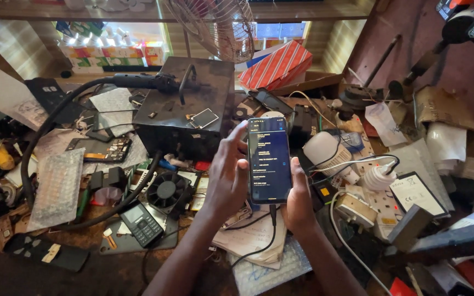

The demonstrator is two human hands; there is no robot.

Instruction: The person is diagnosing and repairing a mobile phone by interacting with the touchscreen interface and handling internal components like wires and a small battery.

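Note:
Both my hands hold a smartphone [269, 160] upright over a cluttered workbench; its dark screen is lit with lines of text. My left hand [227, 178] wraps the phone's left edge, fingers reaching its top corner. My right hand [299, 198] cups the lower right edge from behind. A black cable [271, 227] is plugged into the phone's bottom and trails down over a pile of papers [253, 238].
A black metal box [185, 104] stands behind the phone, a thick black hose [45, 129] curving off to the left. A small fan [167, 191], a keypad phone [141, 223], a white power strip with plugs [377, 189] and a table fan [218, 24] crowd around.

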